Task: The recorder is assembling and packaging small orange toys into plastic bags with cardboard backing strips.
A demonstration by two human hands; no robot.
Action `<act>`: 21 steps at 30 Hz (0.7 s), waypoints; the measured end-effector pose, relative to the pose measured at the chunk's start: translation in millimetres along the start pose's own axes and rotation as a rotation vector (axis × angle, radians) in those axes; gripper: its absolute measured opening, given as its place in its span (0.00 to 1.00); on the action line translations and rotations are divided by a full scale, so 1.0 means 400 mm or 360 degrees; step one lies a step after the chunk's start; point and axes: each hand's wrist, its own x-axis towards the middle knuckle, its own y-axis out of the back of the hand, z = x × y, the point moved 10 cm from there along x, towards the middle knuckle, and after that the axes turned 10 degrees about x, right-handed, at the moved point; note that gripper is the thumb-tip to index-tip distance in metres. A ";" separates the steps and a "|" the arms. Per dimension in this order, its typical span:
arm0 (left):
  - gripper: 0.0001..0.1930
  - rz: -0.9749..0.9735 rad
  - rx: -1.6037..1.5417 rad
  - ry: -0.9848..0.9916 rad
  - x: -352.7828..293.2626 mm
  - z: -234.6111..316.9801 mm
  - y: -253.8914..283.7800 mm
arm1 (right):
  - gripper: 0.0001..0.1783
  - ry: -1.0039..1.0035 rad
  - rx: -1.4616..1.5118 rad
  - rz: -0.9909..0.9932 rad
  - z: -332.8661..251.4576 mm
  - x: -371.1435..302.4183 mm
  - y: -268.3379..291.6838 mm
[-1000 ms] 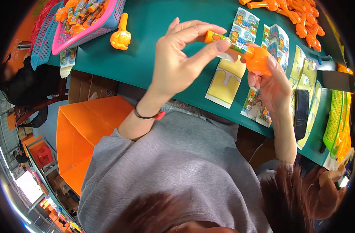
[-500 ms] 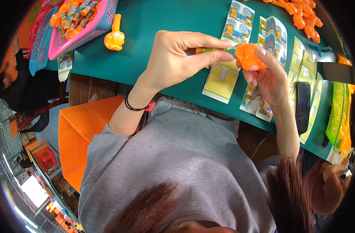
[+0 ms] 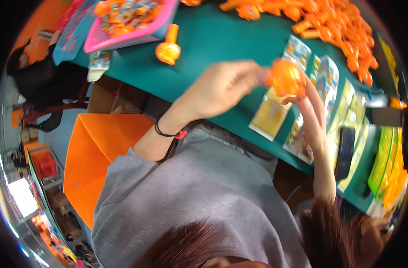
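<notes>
An orange plastic toy (image 3: pixel 287 77) with a rounded head is held up above the table's front part, blurred by motion. My right hand (image 3: pixel 312 117) grips its head from the right and below, fingers curled round it. From the left, my left hand (image 3: pixel 224 87) pinches at the toy's left end; the blurred fingertips hide that part and its handle. Below the hands lies a yellow and white sticker sheet (image 3: pixel 268 118). Printed sticker sheets (image 3: pixel 327 82) lie beside and behind my right hand. Another orange toy (image 3: pixel 168 51) stands apart at the left of the table.
A pink-rimmed basket (image 3: pixel 123 45) full of stickered toys is at the far left, and a heap of orange toys (image 3: pixel 338 33) at the far right. A black phone (image 3: pixel 345 152) and green basket (image 3: pixel 382 156) lie at right. An orange bin (image 3: pixel 85 167) stands left of me; another person (image 3: pixel 47 85) is beyond.
Both hands and the toy have shifted slightly, and the toy has turned. Its stickered handle, visible before in my left fingers, is hidden now. The view has moved, showing more of the far heap.
</notes>
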 end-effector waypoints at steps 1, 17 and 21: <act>0.16 0.0471 0.0360 -0.0002 -0.013 -0.007 0.126 | 0.39 0.0132 -0.0269 -0.0021 0.001 -0.007 -0.001; 0.14 0.0665 0.0011 -0.0050 -0.020 -0.033 0.273 | 0.23 0.0452 -0.1172 -0.0403 0.014 -0.166 -0.153; 0.19 -0.0304 -0.0275 0.0539 -0.046 -0.061 -0.049 | 0.11 0.0911 -0.1249 -0.0071 -0.098 -0.162 -0.131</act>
